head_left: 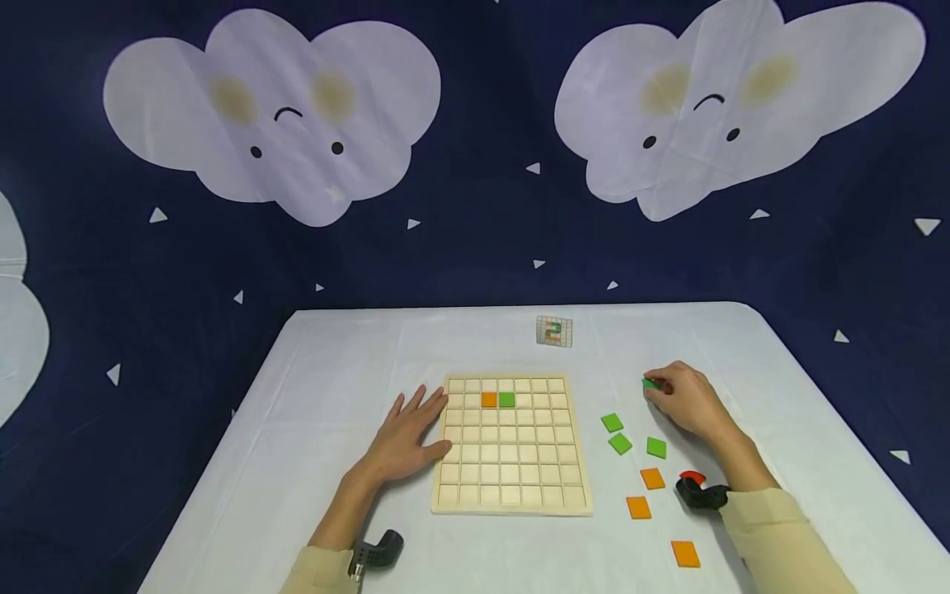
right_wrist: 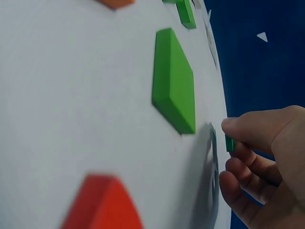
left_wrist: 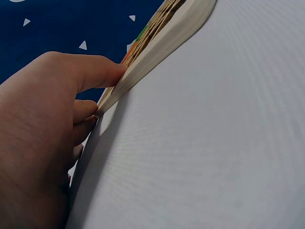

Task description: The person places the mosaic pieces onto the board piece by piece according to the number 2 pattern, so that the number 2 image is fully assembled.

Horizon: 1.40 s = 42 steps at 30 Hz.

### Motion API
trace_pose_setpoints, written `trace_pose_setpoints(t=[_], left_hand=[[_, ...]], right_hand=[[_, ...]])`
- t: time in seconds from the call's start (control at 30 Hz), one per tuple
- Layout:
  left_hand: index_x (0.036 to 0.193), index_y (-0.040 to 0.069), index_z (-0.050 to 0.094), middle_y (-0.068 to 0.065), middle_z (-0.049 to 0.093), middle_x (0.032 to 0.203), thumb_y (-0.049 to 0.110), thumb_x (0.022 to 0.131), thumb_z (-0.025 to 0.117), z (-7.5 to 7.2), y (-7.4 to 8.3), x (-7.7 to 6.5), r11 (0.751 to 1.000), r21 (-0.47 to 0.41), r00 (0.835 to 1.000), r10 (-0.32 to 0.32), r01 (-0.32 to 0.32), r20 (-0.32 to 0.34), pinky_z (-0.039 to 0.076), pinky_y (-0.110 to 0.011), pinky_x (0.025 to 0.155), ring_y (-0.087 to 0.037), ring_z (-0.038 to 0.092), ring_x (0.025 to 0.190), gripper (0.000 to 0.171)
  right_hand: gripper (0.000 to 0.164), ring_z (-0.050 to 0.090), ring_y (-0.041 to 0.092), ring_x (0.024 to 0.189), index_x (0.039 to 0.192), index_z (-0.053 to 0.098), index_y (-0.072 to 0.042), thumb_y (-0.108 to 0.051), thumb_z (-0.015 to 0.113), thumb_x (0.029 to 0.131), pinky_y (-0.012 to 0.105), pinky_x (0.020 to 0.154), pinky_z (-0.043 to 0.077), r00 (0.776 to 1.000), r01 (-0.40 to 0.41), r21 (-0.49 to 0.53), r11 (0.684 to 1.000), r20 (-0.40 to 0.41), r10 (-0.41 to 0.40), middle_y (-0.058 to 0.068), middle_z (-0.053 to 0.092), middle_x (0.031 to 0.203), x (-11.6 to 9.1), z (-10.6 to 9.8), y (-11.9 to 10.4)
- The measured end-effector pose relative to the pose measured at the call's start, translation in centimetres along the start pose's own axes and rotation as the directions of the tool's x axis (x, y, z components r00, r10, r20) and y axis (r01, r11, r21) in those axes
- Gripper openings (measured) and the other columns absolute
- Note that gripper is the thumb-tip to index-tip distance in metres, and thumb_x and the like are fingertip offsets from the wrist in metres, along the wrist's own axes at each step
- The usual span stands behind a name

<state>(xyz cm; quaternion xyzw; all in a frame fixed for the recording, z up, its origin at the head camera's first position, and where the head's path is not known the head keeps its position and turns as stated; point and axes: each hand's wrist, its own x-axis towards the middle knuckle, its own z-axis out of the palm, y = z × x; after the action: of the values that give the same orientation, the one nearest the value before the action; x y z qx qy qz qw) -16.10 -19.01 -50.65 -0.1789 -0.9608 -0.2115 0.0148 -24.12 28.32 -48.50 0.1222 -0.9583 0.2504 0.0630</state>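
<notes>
From where I stand, the step in hand looks like fetching another tile for the board (head_left: 512, 498). The right hand (head_left: 690, 402) has a green tile (head_left: 650, 384) pinched between thumb and fingers, off to the right of the board; whether it is clear of the table (head_left: 356, 346) I can't tell. Only two cells are filled, in the second row from the far edge: an orange tile (head_left: 488, 400) and, just to its right, a green one (head_left: 507, 400). The small card (head_left: 554, 332) beyond the board seems to be the pattern to copy, so I'd judge the work barely begun. The next move would call for carrying the pinched tile left, turning it flat and squaring it to a cell before letting go.

The right forearm reaches from the near right, its hand bent inward, fingers curled in. The left hand (head_left: 406, 433) comes from the near left and grasps nothing: its fingers are spread, fingertips and thumb touching the board's left edge, likely to steady it. Between board and right arm lie three loose green tiles (head_left: 620, 444), with three orange tiles (head_left: 638, 507) nearer; a red piece (head_left: 693, 477) sits partly hidden by the right wrist.
</notes>
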Motion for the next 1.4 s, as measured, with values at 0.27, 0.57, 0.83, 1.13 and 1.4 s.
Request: trace_pose_setpoints(t=[0.27, 0.57, 0.83, 1.13, 1.4], left_hand=[[0.150, 0.015, 0.036, 0.004, 0.027, 0.155, 0.049, 0.086, 0.059, 0.1, 0.1, -0.1, 1.000, 0.003, 1.000, -0.004, 0.004, -0.004, 0.003, -0.045, 0.116, -0.021, 0.012, 0.145, 0.076], [0.150, 0.015, 0.034, 0.004, 0.026, 0.156, 0.049, 0.087, 0.058, 0.0, 0.1, -0.1, 1.000, 0.007, 1.000, -0.003, 0.003, 0.010, 0.002, -0.044, 0.116, -0.021, 0.011, 0.145, 0.076], [0.150, 0.015, 0.034, 0.004, 0.026, 0.156, 0.049, 0.087, 0.058, -0.2, 0.2, 0.0, 1.000, 0.007, 1.000, -0.006, 0.006, 0.015, 0.002, -0.044, 0.116, -0.022, 0.012, 0.145, 0.076], [0.150, 0.014, 0.034, 0.003, 0.026, 0.156, 0.049, 0.088, 0.058, -0.3, 0.3, 0.0, 1.000, 0.009, 1.000, 0.003, -0.003, 0.014, 0.003, -0.046, 0.116, -0.022, 0.012, 0.145, 0.075], [0.150, 0.014, 0.035, 0.003, 0.027, 0.156, 0.049, 0.088, 0.058, -0.2, 0.2, -0.1, 1.000, 0.002, 1.000, 0.003, -0.003, 0.011, 0.003, -0.046, 0.116, -0.023, 0.012, 0.145, 0.075]], right_hand=[[0.030, 0.050, 0.023, 0.077, 0.112, 0.069, 0.000, -0.011, 0.071, 0.085, 0.037, 0.066, 0.042, 0.999, 0.028, 0.037, 0.999, 0.035, -0.029, 0.010, 0.060, 0.092, 0.3, 0.4, -1.6], [0.029, 0.052, 0.021, 0.079, 0.113, 0.070, -0.001, -0.011, 0.071, 0.085, 0.037, 0.069, 0.044, 0.996, 0.068, 0.080, 0.994, 0.046, -0.072, 0.009, 0.062, 0.096, 0.8, 1.1, -3.2], [0.029, 0.052, 0.019, 0.078, 0.113, 0.070, -0.003, -0.013, 0.071, 0.086, 0.035, 0.067, 0.044, 0.993, 0.089, 0.084, 0.992, 0.071, -0.095, 0.006, 0.061, 0.096, 1.2, 2.0, -5.0], [0.030, 0.050, 0.016, 0.075, 0.114, 0.070, -0.003, -0.016, 0.071, 0.087, 0.033, 0.064, 0.043, 0.985, 0.136, 0.076, 0.988, 0.099, -0.143, 0.004, 0.061, 0.095, 1.6, 3.0, -6.7], [0.030, 0.049, 0.014, 0.073, 0.114, 0.071, -0.006, -0.020, 0.071, 0.088, 0.031, 0.061, 0.042, 0.977, 0.164, 0.077, 0.983, 0.123, -0.173, 0.002, 0.060, 0.094, 1.8, 4.2, -8.2]])
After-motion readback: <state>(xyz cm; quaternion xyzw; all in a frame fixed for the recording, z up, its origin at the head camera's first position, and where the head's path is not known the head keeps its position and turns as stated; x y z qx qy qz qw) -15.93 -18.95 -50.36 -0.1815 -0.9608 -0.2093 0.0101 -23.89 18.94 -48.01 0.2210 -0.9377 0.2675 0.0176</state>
